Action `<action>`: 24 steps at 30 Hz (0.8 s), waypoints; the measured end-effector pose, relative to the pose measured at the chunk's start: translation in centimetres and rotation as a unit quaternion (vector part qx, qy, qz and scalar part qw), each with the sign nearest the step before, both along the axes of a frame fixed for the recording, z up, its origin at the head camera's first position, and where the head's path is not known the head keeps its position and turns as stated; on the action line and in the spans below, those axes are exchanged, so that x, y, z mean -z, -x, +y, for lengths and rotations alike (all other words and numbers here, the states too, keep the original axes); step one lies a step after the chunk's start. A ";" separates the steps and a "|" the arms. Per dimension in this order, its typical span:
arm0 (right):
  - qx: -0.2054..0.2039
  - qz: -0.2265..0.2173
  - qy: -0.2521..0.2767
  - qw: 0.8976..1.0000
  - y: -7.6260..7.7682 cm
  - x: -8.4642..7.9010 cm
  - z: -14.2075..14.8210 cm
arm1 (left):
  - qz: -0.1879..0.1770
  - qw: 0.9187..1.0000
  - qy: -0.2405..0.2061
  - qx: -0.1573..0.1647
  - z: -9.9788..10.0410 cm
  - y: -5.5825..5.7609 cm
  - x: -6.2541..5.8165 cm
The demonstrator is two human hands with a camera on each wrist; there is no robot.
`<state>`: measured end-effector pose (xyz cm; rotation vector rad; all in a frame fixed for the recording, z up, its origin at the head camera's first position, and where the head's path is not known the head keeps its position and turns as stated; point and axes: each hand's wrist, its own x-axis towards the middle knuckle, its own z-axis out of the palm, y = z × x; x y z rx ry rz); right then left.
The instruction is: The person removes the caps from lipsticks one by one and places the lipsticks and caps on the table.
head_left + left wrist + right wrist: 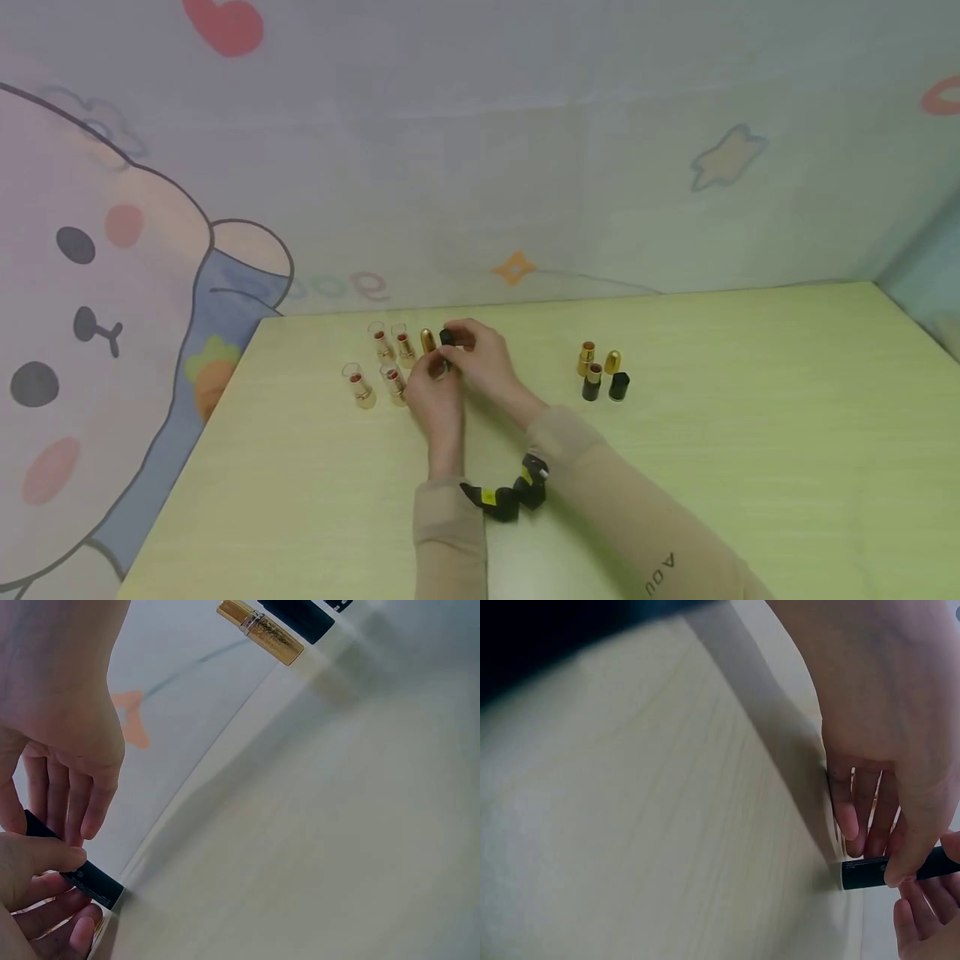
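Both hands hold one upright black lipstick tube (447,337) near the back of the table. In the left wrist view my left hand (45,892) grips the tube's lower part between thumb and fingers, close over the tabletop. At the upper end, my right hand (487,354) pinches it, fingers behind and thumb in front. The right wrist view has the left hand (885,817) crossing from above, thumb against the tube. Beside the tube stands a gold round-topped lipstick (428,340). Left of the hands, several red lipsticks stand in pale gold cases, including a front one (362,388).
To the right stand an uncapped gold lipstick (587,360) and an uncapped black lipstick (592,385), with a gold cap (613,362) and a black cap (619,387) alongside. A printed cloth (600,192) hangs behind the pale yellow-green table (750,417).
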<state>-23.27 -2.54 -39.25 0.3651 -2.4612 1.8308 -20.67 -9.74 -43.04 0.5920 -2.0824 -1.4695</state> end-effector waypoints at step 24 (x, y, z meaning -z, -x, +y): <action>0.014 -0.002 -0.007 1.000 -0.2 0.1 0.1 | 0.007 0.998 0.061 0.000 0.1 0.3 0.1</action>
